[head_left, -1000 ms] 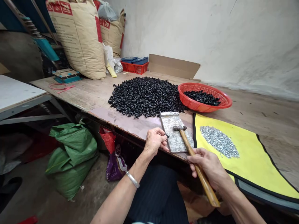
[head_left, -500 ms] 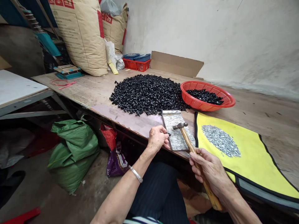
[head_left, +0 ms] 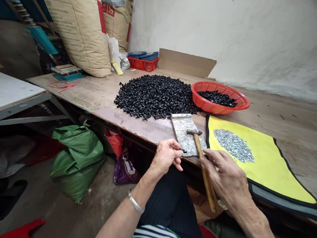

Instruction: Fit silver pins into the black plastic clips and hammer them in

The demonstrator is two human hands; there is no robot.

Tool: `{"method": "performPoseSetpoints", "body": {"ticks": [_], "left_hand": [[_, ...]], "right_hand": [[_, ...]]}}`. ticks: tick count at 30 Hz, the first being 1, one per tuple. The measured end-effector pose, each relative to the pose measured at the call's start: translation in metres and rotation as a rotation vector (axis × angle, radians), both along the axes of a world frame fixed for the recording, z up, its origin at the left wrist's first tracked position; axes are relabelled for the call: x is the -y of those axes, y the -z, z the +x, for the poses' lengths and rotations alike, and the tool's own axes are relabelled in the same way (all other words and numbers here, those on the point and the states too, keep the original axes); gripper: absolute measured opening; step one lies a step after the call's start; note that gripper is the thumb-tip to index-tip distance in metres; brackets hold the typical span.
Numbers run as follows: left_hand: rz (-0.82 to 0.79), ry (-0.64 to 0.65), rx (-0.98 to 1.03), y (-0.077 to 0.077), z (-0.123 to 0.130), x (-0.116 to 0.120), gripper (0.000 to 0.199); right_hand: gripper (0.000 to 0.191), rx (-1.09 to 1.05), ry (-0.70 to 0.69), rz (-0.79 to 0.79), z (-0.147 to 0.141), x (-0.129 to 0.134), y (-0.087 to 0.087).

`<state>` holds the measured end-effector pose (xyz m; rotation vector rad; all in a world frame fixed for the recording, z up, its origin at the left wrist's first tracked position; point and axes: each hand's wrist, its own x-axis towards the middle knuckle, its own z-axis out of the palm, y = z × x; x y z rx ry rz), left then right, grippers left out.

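1. Pinching a small black part (head_left: 184,150) between thumb and forefinger of the left hand (head_left: 166,156), with the other fingers loosely curled below.
2. Showing that black part at seven o'clock from the middle of the grey plate (head_left: 183,138), above the near corner in this view; cannot tell whether touching it.
3. Gripping a hammer (head_left: 198,145) in the right hand (head_left: 228,175), with fingers closed on the wooden handle (head_left: 210,195); fingertips partly hidden.
4. Over the plate, just at two o'clock from its middle, the hammer's metal head (head_left: 194,132); from there, slanting back between five and six, the handle.
5. At eleven o'clock from the plate, a heap (head_left: 156,96) of black parts on the table (head_left: 267,112).
6. At one o'clock, against the heap's edge, a red basket (head_left: 213,108) with more black parts inside.
7. At three o'clock, just beside the plate, a yellow cloth (head_left: 272,168) with silver bits (head_left: 234,145) piled on top.
8. Far off toward ten, a paper sack (head_left: 81,39); between eight and nine, down on the floor, a green bag (head_left: 78,165).
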<state>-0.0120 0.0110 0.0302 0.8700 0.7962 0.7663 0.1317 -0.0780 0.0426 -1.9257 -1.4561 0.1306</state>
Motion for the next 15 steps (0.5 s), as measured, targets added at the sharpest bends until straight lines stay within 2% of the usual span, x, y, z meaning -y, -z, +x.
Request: {"method": "performPoseSetpoints", "body": {"ticks": [2,4,11,15], "left_hand": [[0.017,0.004,0.005,-0.004,-0.003,0.008,0.011],[0.022,0.017,0.008,-0.008,-0.005,0.015,0.012],[0.013,0.046,-0.003,-0.012,-0.006,0.023,0.011],[0.021,0.058,-0.024,-0.011,-0.004,0.025,0.01]], "right_hand": [[0.017,-0.102,-0.143,0.095,-0.007,0.001,-0.005],[0.015,-0.263,-0.216,0.098,-0.014,0.0,-0.005],[0.014,-0.603,-0.158,-0.014,-0.02,-0.002,0.001],[0.014,-0.723,-0.154,-0.06,-0.018,-0.002,0.001]]}}
